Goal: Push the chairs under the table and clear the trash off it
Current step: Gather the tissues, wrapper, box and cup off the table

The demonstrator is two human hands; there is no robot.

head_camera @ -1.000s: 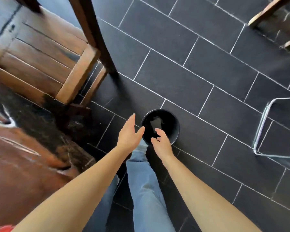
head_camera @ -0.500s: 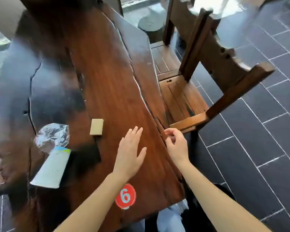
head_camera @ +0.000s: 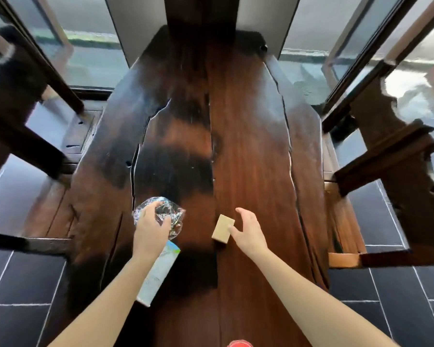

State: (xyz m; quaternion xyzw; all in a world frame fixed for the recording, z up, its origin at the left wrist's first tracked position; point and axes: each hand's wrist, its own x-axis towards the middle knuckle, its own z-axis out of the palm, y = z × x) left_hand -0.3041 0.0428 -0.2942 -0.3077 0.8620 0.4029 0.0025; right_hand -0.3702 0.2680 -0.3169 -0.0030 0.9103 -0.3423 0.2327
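Two targets: my left hand [head_camera: 150, 229] grasps crumpled plastic wrap [head_camera: 176, 216]; right hand [head_camera: 249, 231], fingers loose, touches tan box [head_camera: 222, 227] just frame-left.

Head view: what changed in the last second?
Both hands moved from the floor bin up to the table. The left hand now grips the crumpled plastic wrap; the right hand reaches the small tan box, thumb touching its edge. Wrap, box and carton lie where they were.
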